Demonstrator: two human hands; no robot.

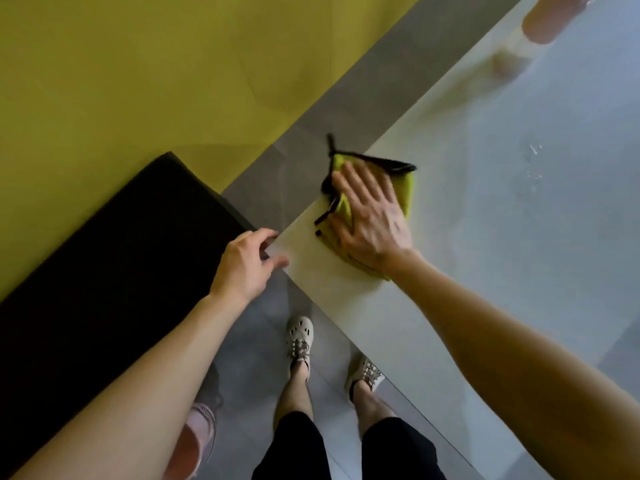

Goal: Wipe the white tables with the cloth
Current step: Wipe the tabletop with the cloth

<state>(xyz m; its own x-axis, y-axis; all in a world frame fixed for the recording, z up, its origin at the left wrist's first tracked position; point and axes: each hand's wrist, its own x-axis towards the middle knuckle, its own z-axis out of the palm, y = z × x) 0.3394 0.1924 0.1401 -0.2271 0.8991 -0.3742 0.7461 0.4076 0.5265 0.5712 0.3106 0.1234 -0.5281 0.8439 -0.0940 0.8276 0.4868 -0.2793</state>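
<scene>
Cloth (pixel 408 190), yellow-green with black trim, lies on the white table (pixel 485 244) near its corner, just off centre of the view toward 2 o'clock; at 9 o'clock sits a black bench (pixel 104 258). The left hand (pixel 247 265) meets the table's corner with loosely bent fingers and the thumb on top; whether it truly grips the edge I cannot tell. The right hand (pixel 370 216) lies flat on the cloth, fingers straight and spread toward 11 o'clock, pressing rather than clutching. The cloth's trim already overhangs the table's edge there; a further push that way would likely slide it off. Toward 2 o'clock glints a wet patch (pixel 533 161); at 1 o'clock a blurred orange thing (pixel 550 19) stands, which a long sweep might knock.
</scene>
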